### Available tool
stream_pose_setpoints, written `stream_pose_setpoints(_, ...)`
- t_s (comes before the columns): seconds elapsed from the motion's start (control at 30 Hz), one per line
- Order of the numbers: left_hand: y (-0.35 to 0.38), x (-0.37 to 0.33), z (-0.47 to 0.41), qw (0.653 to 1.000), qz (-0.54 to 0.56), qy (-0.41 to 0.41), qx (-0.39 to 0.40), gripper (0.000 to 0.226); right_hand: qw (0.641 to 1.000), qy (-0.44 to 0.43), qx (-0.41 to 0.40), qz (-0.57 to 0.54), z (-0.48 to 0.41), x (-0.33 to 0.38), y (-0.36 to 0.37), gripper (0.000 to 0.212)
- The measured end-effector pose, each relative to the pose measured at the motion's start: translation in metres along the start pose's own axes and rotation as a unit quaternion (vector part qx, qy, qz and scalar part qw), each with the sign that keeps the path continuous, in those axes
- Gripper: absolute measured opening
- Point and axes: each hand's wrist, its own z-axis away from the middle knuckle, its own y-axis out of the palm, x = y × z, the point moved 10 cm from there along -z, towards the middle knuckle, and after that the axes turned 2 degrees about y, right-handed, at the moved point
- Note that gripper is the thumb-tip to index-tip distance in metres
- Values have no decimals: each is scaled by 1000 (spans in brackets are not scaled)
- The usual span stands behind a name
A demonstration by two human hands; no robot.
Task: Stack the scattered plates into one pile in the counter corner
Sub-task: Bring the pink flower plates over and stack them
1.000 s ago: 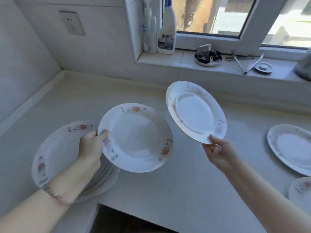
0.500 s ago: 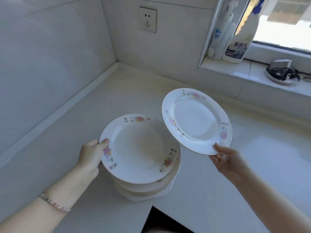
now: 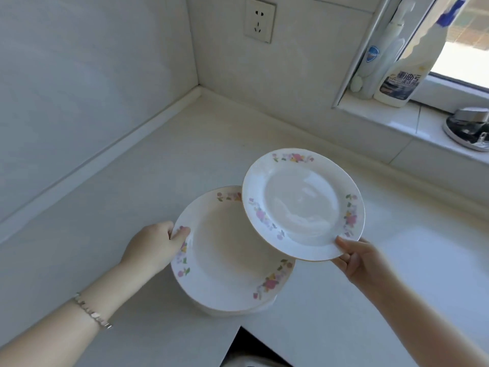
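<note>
A pile of white plates with flowered rims (image 3: pixel 227 263) sits on the pale counter (image 3: pixel 148 181) near its inner front edge. My left hand (image 3: pixel 156 245) pinches the left rim of the pile's top plate, thumb on top. My right hand (image 3: pixel 357 258) holds another flowered plate (image 3: pixel 301 205) by its lower right rim, tilted and raised over the right part of the pile. The lower plates of the pile are mostly hidden under the top one.
The counter corner (image 3: pixel 198 91) lies behind the pile, under a wall socket (image 3: pixel 260 19). Two cleaning bottles (image 3: pixel 402 70) stand on the window sill (image 3: pixel 397 120) at the right, with a dark round dish (image 3: pixel 468 131) further along. A dark gap (image 3: pixel 248 348) opens at the counter's front.
The plate in my left hand has come down onto the pile. My right hand has brought its plate left, over the pile's right side. The view has swung toward the corner.
</note>
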Motion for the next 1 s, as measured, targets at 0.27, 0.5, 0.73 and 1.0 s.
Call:
stream_pose_setpoints(0.27, 2, -11, 2, 997, -34, 23, -65, 29, 994, -20, 36, 106, 12, 3, 18, 31)
stream_pose_setpoints(0.5, 37, -5, 15, 892, 444, -70, -46, 39, 980, 44, 47, 188, 9, -29, 31, 19)
stream_pose_setpoints(0.73, 44, 1, 13, 866, 491, -87, -38, 46, 931, -21, 19, 364, 10, -29, 49, 13)
stream_pose_setpoints(1.0, 50, 3, 8, 847, 523, -95, -15, 38, 776, -45, -22, 629, 6, -34, 53, 45)
